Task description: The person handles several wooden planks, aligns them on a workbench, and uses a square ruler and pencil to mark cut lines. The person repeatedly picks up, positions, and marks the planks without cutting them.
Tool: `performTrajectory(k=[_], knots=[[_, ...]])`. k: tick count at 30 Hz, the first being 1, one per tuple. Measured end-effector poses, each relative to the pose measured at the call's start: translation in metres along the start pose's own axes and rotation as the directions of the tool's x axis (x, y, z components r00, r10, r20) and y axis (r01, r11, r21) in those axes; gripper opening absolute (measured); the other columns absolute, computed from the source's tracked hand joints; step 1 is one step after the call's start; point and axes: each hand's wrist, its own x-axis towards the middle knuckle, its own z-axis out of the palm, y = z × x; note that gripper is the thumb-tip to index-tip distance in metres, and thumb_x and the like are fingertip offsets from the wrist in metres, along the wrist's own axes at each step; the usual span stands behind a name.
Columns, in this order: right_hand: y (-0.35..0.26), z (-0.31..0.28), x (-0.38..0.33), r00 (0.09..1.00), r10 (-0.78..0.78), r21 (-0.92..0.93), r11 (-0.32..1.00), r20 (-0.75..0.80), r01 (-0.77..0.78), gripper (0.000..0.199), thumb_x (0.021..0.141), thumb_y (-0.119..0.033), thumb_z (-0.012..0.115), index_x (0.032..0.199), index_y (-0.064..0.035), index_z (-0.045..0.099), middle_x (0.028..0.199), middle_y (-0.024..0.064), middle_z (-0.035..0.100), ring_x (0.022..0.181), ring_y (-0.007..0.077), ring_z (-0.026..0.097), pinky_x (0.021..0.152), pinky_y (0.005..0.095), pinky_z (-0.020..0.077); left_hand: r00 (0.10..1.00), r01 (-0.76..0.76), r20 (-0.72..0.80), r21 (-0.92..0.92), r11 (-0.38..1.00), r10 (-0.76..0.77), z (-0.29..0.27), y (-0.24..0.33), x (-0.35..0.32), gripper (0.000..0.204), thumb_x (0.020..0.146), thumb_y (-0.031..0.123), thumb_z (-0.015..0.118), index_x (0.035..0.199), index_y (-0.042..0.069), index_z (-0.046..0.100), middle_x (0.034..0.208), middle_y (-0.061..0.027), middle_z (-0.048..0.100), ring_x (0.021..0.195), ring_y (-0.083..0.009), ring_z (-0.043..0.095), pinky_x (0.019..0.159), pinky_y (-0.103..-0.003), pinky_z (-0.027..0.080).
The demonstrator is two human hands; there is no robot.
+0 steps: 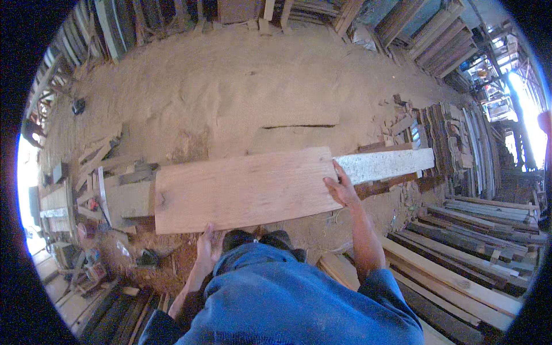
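Note:
A wide, pale brown wooden board [247,190] lies crosswise in front of me, its right end slightly farther away than its left. My right hand [342,187] grips the board's right end, thumb and forefinger at the edge and the other fingers partly hidden. At the near edge, left of my body, my left hand [208,244] holds the board from below; most of its fingers are out of sight. Past the right end, a narrow, whitish, speckled plank [388,164] extends to the right.
Sawdust-covered ground [230,80] spreads beyond the board, with a thin dark stick [299,126] on it. Scrap wood [106,155] lies at the left. Stacked planks [460,259] fill the near right; a stack of rough-edged slats [440,135] stands farther right. Timber [440,43] leans along the far side.

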Motion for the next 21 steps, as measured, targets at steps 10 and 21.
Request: performTrajectory(k=[10,21], knots=[[0.025,-0.039,0.005,0.987,-0.086,-0.742,0.669,-0.132,-0.041,0.063,0.086,-0.032,0.074,0.138,-0.0035,0.052,0.135,0.0195,0.058,0.125,0.0326,0.055,0.104,0.0407,0.0442,0.8,-0.48,0.207,0.785,0.392,0.564,-0.152,0.092,0.067,0.03,0.092,0.019,0.067,0.113,0.0,0.059,0.105,-0.0145,0.065,0.091,-0.0265,0.063,0.078,-0.04,0.053],[0.075,0.04,-0.023,0.941,-0.223,-0.803,0.591,-0.253,-0.076,0.069,0.086,-0.049,0.07,0.129,0.0026,0.054,0.116,0.0303,0.064,0.108,0.0425,0.063,0.093,0.0474,0.0499,0.65,-0.216,0.341,0.94,-0.265,0.68,-0.108,0.168,0.164,0.057,0.092,0.047,0.06,0.124,-0.001,0.057,0.12,-0.0163,0.064,0.109,-0.0312,0.061,0.09,-0.043,0.049]])
